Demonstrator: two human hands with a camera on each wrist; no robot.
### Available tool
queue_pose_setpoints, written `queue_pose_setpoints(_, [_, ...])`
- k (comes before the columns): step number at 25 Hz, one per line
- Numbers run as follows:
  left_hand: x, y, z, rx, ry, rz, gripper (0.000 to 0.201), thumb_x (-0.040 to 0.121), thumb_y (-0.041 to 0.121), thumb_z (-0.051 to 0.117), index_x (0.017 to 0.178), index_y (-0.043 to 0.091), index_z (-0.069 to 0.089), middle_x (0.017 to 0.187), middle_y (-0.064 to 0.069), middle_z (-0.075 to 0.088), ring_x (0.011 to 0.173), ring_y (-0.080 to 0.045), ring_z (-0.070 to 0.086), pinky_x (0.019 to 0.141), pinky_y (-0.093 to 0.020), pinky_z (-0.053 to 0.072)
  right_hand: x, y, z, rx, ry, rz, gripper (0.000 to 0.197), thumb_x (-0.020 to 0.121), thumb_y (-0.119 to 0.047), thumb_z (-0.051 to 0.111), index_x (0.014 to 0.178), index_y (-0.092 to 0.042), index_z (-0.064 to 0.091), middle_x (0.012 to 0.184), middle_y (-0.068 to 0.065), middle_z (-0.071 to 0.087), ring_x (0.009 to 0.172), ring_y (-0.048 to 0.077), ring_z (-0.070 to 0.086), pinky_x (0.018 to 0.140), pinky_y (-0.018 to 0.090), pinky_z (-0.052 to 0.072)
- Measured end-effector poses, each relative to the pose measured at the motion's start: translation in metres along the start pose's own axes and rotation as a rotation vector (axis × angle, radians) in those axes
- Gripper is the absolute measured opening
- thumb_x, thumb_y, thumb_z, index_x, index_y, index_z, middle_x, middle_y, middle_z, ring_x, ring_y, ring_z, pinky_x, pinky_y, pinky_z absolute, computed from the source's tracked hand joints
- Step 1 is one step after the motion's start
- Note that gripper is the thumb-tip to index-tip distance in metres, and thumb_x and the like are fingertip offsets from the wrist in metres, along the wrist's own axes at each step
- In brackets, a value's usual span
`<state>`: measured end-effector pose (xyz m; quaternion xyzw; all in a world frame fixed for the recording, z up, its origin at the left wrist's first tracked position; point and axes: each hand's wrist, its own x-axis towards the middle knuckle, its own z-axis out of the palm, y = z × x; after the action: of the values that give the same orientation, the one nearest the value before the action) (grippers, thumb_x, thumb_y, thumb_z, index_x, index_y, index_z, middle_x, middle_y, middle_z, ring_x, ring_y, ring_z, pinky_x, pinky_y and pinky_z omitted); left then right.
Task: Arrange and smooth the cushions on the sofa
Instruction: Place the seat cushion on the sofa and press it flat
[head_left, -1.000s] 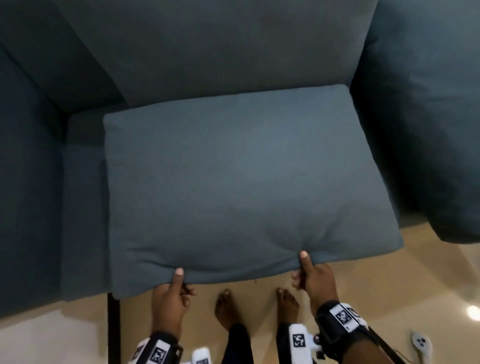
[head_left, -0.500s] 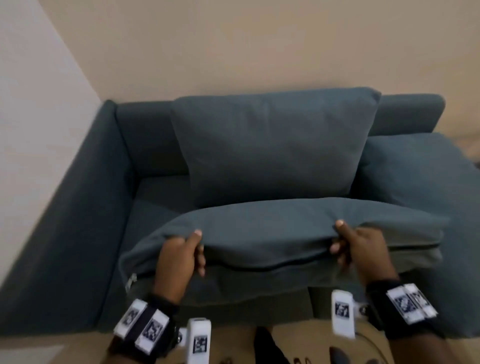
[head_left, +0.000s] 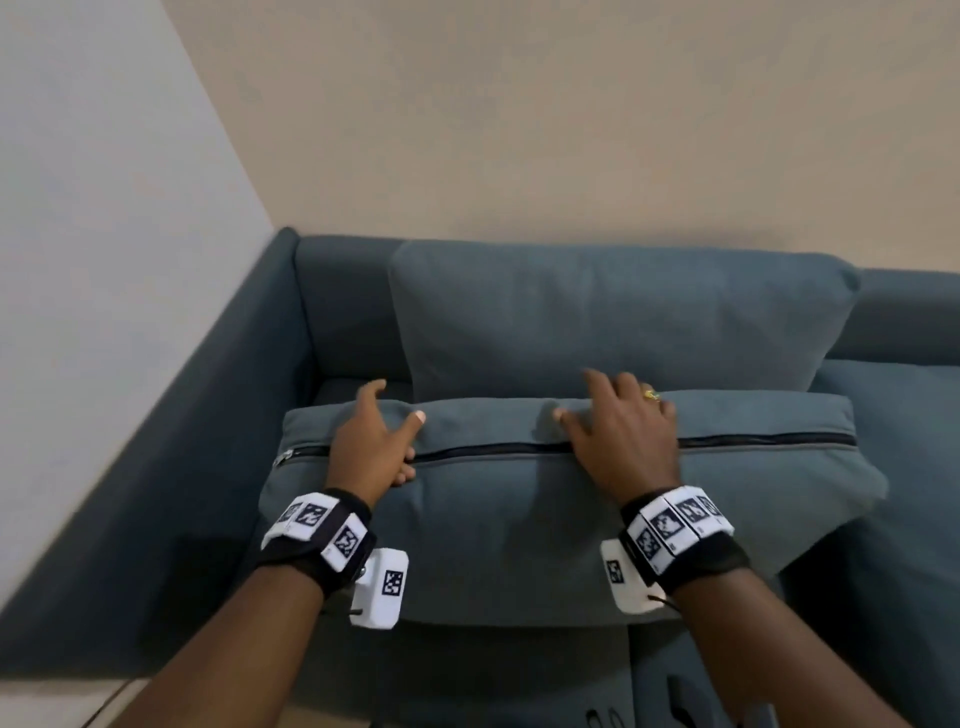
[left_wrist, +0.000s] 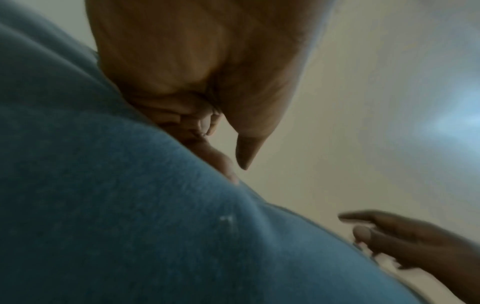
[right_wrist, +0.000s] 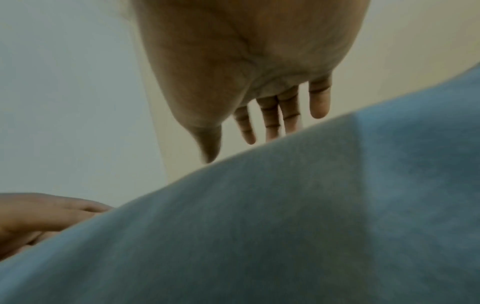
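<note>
A loose teal cushion (head_left: 519, 525) lies on the sofa seat with its zipper edge (head_left: 753, 441) facing me. It sits in front of an upright back cushion (head_left: 623, 322). My left hand (head_left: 389, 415) rests on its top left part, index finger and thumb spread, lower fingers bent against the zipper seam. My right hand (head_left: 582, 400) lies spread over the top edge at the middle, a ring on one finger. In the wrist views the cushion (left_wrist: 130, 205) (right_wrist: 285, 216) fills the lower frame. The right hand's fingers (right_wrist: 270, 123) are straight, and the left hand (left_wrist: 207, 123) lies against the fabric.
The sofa's left armrest (head_left: 208, 441) runs along a pale wall (head_left: 104, 260). A beige wall (head_left: 571, 130) stands behind the backrest. Another teal seat cushion (head_left: 893, 467) lies at the right. Pale floor (head_left: 78, 701) shows at the bottom left.
The cushion, gripped by its near edge and raised, has come down onto the seat. Both hands have let go of that edge and now lie spread on its top.
</note>
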<state>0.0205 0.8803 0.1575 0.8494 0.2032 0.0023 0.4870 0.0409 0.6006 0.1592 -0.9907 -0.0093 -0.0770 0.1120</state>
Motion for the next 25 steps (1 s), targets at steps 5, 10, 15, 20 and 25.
queue_pose_setpoints(5, [0.025, -0.007, -0.013, 1.076, 0.037, 0.306, 0.047, 0.096, 0.058, 0.044, 0.122, 0.026, 0.068, 0.113, -0.008, 0.065, 0.103, -0.029, 0.062, 0.085, -0.043, 0.049, 0.016, -0.022, 0.044, -0.058, -0.351, -0.113, 0.075, 0.095, -0.074, 0.017, 0.157, -0.033, 0.024, 0.162, -0.005, 0.035, 0.151, 0.019, 0.027, 0.123, 0.058, 0.007])
queue_pose_setpoints(10, [0.050, -0.074, -0.088, 0.602, 0.049, 0.087, 0.045, 0.099, 0.061, 0.041, 0.137, 0.040, 0.054, 0.152, -0.009, 0.044, 0.142, -0.030, 0.038, 0.114, -0.050, 0.026, 0.006, -0.030, 0.038, -0.079, -0.335, 0.044, 0.095, 0.087, -0.081, 0.002, 0.161, -0.023, 0.018, 0.169, -0.004, 0.019, 0.156, 0.015, 0.010, 0.125, 0.055, 0.002])
queue_pose_setpoints(15, [0.038, -0.104, -0.095, -0.244, -0.041, -0.023, 0.071, 0.091, 0.053, 0.060, 0.153, 0.028, 0.035, 0.148, 0.000, 0.049, 0.136, -0.018, 0.047, 0.114, -0.033, 0.033, -0.019, -0.141, 0.050, -0.086, -0.306, -0.125, 0.093, 0.085, -0.078, 0.001, 0.161, -0.027, 0.014, 0.171, 0.002, 0.005, 0.157, 0.021, -0.003, 0.122, 0.060, -0.007])
queue_pose_setpoints(20, [0.040, -0.120, -0.102, -0.219, -0.055, -0.025, 0.046, 0.087, 0.039, 0.071, 0.128, 0.023, 0.058, 0.113, 0.011, 0.068, 0.103, 0.000, 0.063, 0.093, -0.024, 0.050, -0.044, -0.240, 0.075, -0.119, -0.438, -0.434, 0.066, 0.102, -0.056, 0.031, 0.160, -0.035, 0.007, 0.170, 0.001, -0.009, 0.156, 0.034, -0.007, 0.121, 0.067, 0.002])
queue_pose_setpoints(25, [0.039, -0.125, -0.107, -0.140, -0.040, 0.063, 0.035, 0.094, 0.024, 0.069, 0.127, 0.018, 0.059, 0.105, 0.014, 0.064, 0.090, 0.002, 0.061, 0.075, -0.010, 0.040, -0.012, -0.264, 0.018, -0.067, -0.315, -0.544, 0.077, 0.103, -0.042, 0.048, 0.161, -0.031, -0.001, 0.167, 0.000, -0.019, 0.154, 0.026, -0.018, 0.124, 0.061, 0.007])
